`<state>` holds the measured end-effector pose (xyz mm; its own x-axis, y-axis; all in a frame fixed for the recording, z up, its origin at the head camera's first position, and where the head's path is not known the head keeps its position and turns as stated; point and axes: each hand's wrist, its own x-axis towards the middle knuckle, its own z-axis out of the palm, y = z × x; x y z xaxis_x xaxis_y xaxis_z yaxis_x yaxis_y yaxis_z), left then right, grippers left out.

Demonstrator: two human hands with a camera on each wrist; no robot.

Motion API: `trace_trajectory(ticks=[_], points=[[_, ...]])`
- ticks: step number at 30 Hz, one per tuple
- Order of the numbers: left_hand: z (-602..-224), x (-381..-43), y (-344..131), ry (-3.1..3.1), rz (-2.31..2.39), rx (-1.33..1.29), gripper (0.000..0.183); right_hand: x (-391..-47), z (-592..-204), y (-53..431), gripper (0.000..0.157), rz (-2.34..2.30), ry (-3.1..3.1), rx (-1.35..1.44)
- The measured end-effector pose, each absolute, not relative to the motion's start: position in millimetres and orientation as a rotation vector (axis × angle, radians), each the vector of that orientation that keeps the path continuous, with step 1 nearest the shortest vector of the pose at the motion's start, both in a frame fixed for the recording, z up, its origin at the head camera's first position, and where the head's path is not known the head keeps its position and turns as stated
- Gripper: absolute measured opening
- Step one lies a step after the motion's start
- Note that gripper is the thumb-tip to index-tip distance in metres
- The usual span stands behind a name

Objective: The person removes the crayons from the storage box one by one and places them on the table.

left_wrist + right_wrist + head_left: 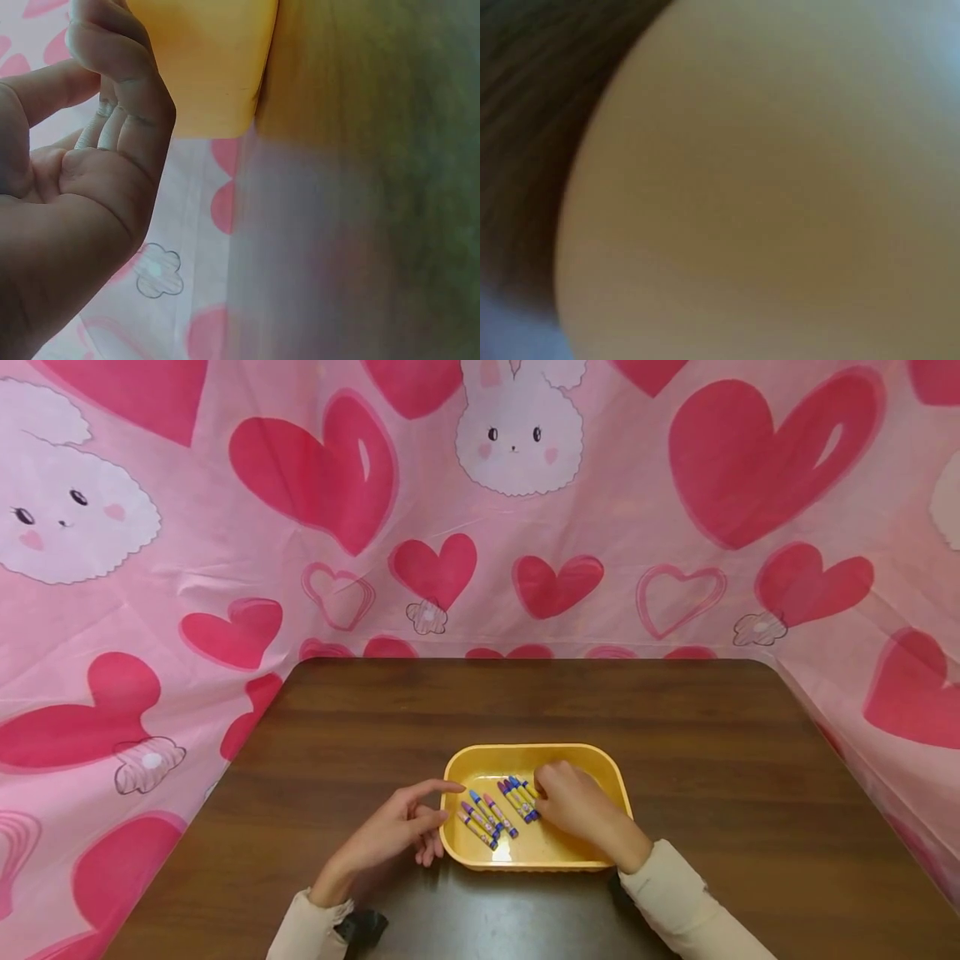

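A yellow tray (555,862) stands on the table, with several crayons in yellow wrappers inside. One group of crayons (486,820) lies slanted at the left, and a second group (517,799) lies nearer the middle. My right hand (573,802) reaches into the tray, fingers bent down at the second group; its fingertips are hidden, and I cannot tell whether they pinch a crayon. At the left rim is my left hand (401,827), its index finger stretched over the edge and the other fingers loosely bent. The left wrist view shows this hand (97,165) beside the tray wall (214,67).
The brown wooden table (360,718) extends around the tray. A pink cloth (480,518) with hearts and rabbits hangs behind it and along both sides. A blurred tan surface (757,195) fills most of the right wrist view.
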<state>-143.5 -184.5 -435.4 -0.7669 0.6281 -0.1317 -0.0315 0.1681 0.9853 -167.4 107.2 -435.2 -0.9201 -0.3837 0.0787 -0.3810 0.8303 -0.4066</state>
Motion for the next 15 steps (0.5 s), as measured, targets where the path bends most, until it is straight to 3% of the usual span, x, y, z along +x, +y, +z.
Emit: trace_trajectory(ticks=[7, 15], points=[[-432.9, -144.1, -184.9, 1.931, 1.637, 0.526, 0.042, -167.7, -433.7, 107.5, 0.042, -0.685, 3.019, -0.682], [-434.5, -142.8, -184.6, 1.933, 1.636, 0.529, 0.042, -164.5, -428.5, 113.0, 0.033, -0.719, 3.039, -0.711]])
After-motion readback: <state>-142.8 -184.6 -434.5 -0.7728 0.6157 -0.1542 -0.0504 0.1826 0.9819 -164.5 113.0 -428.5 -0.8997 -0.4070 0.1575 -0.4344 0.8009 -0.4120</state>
